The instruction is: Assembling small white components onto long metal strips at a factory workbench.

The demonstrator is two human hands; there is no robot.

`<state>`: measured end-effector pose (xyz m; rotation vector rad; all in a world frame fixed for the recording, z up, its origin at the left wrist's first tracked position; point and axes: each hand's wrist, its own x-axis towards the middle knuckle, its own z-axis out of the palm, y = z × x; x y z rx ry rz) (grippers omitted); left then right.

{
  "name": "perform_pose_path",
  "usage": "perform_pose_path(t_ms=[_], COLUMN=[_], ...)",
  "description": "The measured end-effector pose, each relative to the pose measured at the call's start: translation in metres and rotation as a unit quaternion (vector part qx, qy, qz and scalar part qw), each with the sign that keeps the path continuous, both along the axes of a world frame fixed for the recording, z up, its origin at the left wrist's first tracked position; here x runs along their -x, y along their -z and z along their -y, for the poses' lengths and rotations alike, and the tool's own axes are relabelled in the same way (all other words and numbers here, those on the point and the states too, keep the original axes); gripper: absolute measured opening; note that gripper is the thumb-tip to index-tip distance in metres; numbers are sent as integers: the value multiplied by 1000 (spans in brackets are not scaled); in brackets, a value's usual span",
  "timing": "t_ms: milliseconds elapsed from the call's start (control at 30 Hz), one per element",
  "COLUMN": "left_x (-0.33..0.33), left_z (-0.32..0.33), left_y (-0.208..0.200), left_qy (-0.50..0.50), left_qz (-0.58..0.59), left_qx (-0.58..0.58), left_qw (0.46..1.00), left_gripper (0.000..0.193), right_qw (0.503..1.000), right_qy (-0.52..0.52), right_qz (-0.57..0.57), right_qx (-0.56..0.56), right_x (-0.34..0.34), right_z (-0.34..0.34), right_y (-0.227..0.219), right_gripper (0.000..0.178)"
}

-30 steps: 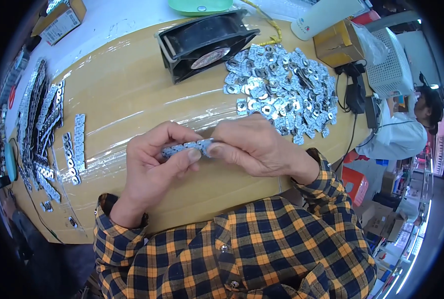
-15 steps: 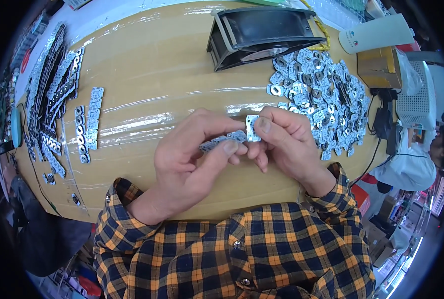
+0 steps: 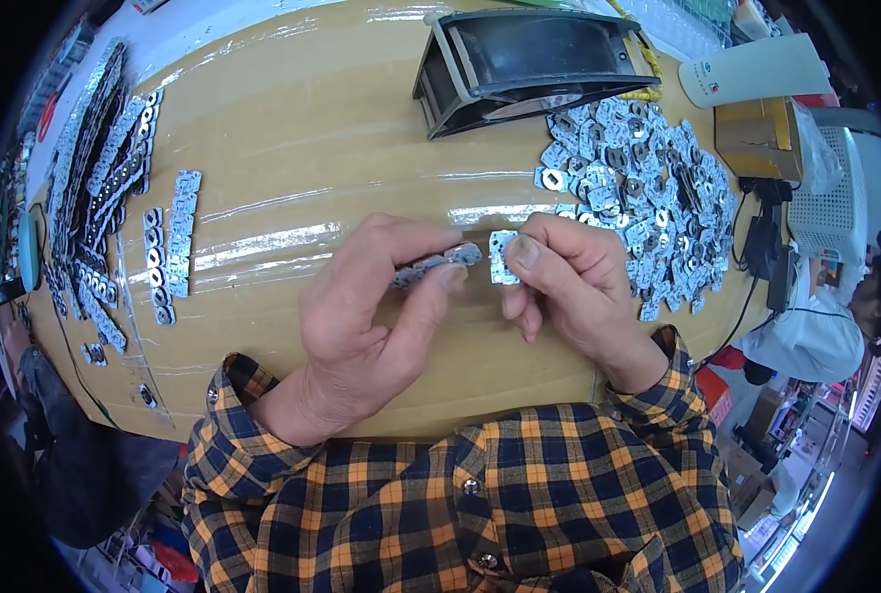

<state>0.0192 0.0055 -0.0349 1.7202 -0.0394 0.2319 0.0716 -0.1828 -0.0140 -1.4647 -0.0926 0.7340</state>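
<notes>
The piece (image 3: 500, 259) was small, flat and squarish, pale silvery blue with dark specks on its face; its right part lay under a thumb. The right hand (image 3: 581, 282) pinched it between thumb and curled forefinger, above the tabletop (image 3: 292, 119). Just left of it, with a narrow gap between, was the strip (image 3: 445, 260), a short row of similar plates seen at a slant, grey and bumpy along its edge. The left hand (image 3: 361, 301) pinched this between thumb and fingers, the thumb tip slightly blurred.

The tabletop was tan and smooth, crossed by glossy, film-like streaks. Beyond the right hand spread a loose pile (image 3: 663, 212) of the same sort of plates, some showing pale rings with dark centres. At the left lay two narrow rows, one ringed (image 3: 155, 267), one plain (image 3: 180, 232), near a jagged stack (image 3: 85, 168) of longer, dark-edged lengths. A black, boxy fan (image 3: 549, 59) with a hard, angular frame stood behind the pile's left side.
</notes>
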Motion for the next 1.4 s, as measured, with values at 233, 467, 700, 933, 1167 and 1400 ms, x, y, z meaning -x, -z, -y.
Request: perform_pose_path(t_ms=[233, 467, 700, 933, 1167, 1400], left_x=[-6, -2, -1, -2, -2, -3], left_z=[-3, -9, -8, -11, -7, -16], left_y=[0, -3, -3, -8, -8, -15], left_qy=[66, 139, 157, 177, 185, 231], left_qz=[67, -58, -132, -141, -137, -224], left_qx=[-21, 43, 212, 216, 195, 399], left_qw=[995, 988, 956, 950, 953, 859], left_gripper=[22, 19, 22, 23, 22, 19], right_qw=[996, 814, 925, 932, 858, 994], right_qy=[-3, 18, -56, -65, -98, -98], right_qz=[58, 506, 368, 350, 494, 40], right_qx=[62, 283, 78, 69, 105, -18], right_x=[0, -9, -5, -4, -6, 1], right_z=[2, 9, 6, 7, 5, 10], right_y=[-6, -3, 0, -1, 7, -11], right_gripper=[27, 13, 14, 20, 20, 29])
